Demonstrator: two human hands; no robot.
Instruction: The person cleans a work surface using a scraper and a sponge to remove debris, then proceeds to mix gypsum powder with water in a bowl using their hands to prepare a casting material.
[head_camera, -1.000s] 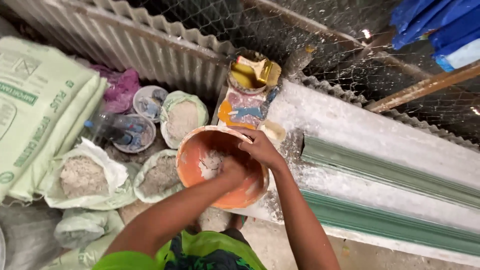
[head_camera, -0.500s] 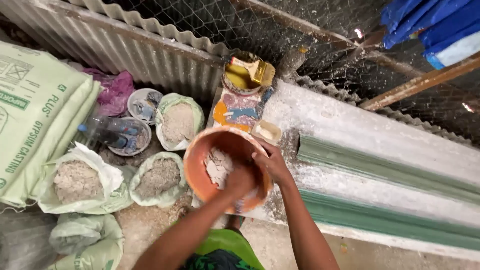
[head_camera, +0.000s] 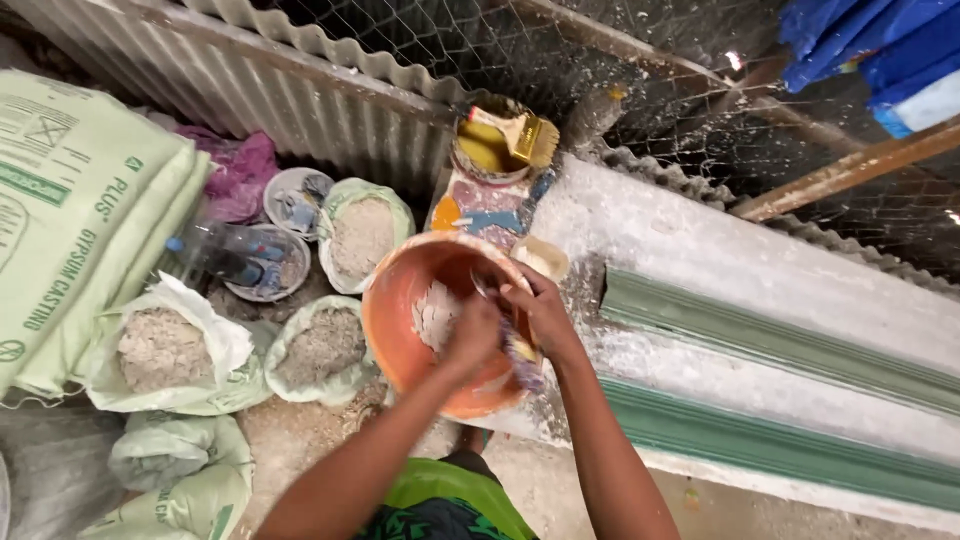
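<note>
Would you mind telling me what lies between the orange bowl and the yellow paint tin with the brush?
In the head view, a flat paint-splotched board lies between the orange bowl and the yellow paint tin.

The left hand is blurred and hides part of the orange bowl.

Round orange bowl, tilted, white plaster smeared inside, at the edge of a dusty white slab

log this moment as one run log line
left hand in orange bowl, on white paste | right hand gripping bowl rim | open powder bags beside
</note>
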